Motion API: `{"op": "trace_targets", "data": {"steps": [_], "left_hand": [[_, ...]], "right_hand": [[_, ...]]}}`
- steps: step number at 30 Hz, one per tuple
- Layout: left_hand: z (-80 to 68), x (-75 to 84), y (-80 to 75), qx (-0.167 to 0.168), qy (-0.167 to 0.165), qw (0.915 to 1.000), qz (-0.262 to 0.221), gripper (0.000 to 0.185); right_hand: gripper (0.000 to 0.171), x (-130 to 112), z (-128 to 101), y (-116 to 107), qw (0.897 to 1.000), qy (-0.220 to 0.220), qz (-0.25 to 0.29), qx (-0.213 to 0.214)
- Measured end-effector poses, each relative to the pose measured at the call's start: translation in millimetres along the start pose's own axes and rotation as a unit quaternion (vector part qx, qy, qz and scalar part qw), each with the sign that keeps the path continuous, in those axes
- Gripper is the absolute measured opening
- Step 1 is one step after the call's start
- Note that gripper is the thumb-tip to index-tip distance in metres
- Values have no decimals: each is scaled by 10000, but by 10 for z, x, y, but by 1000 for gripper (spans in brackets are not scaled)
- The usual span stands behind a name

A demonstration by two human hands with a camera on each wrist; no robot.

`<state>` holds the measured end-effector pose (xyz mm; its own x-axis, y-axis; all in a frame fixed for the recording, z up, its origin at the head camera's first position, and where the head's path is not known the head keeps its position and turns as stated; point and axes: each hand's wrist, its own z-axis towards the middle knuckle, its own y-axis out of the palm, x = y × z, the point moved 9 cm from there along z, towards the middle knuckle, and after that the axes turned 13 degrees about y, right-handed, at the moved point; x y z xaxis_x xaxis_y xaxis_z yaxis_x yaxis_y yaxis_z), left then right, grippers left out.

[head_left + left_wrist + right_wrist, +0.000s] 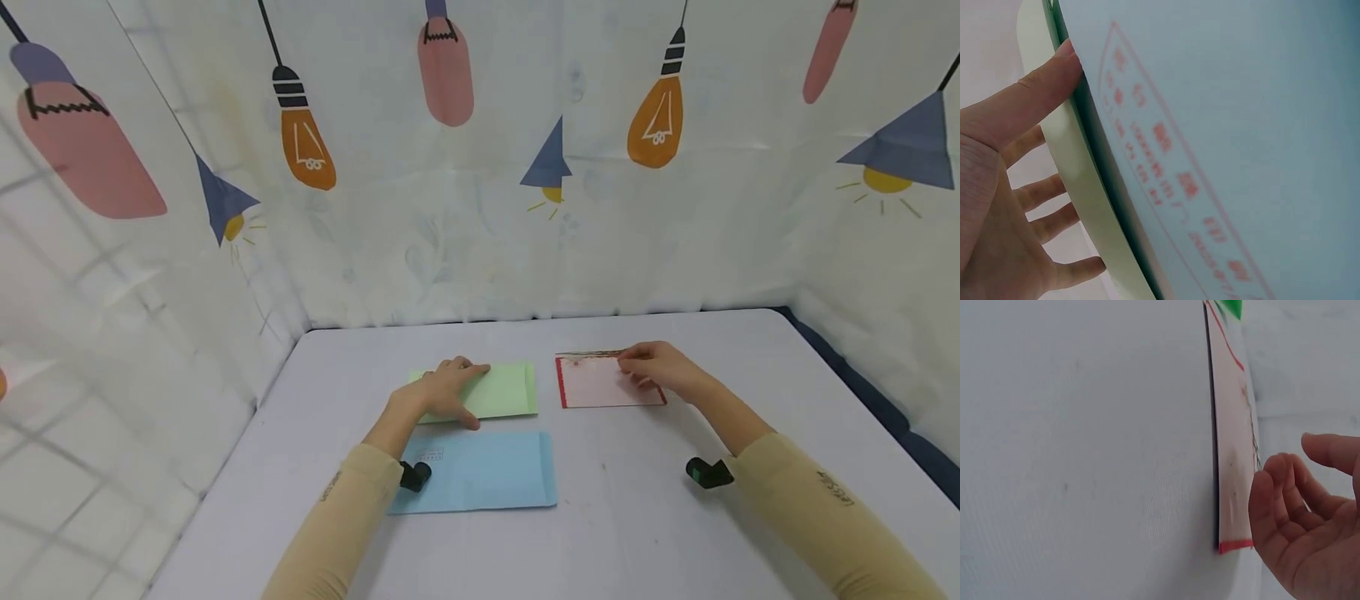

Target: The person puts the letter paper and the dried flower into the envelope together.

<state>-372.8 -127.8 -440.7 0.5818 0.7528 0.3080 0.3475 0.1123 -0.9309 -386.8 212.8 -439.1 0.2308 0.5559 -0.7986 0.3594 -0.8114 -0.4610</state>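
In the head view my left hand (448,392) is spread over the light green paper envelope (506,392), thumb at its near edge. The left wrist view shows the fingers of that hand (1016,169) apart and the thumb touching the envelope edge beside the blue envelope (1260,112), which bears red print. A pale pink card or envelope (592,383) with red side edges and a dark twig-like pattern along its far edge lies to the right. At its right end hovers my right hand (660,367). In the right wrist view its fingers curl loosely, the thumb apart, nothing between them.
The blue envelope lies flat, nearer to me than the green one. All of these lie on a white-covered table (637,533). A white curtain (480,233) with printed lamps hangs behind the far edge. A small dark device sits at each wrist.
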Motion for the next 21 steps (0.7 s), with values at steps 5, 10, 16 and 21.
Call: {"op": "trace_targets", "data": {"steps": [5, 10, 16, 21], "left_hand": [[-3, 4, -1, 14, -6, 10000, -17, 101], [-9, 14, 12, 7, -8, 10000, -24, 101], [2, 9, 7, 44, -32, 10000, 25, 101], [-4, -11, 6, 54, -109, 9999, 31, 101]], "right_hand": [[48, 147, 0, -233, 9977, 330, -32, 591], [57, 267, 30, -330, 9928, 649, -408, 915], [58, 284, 97, -346, 9890, 619, -862, 1030], [57, 279, 134, -339, 9868, 487, -1108, 1075]]}}
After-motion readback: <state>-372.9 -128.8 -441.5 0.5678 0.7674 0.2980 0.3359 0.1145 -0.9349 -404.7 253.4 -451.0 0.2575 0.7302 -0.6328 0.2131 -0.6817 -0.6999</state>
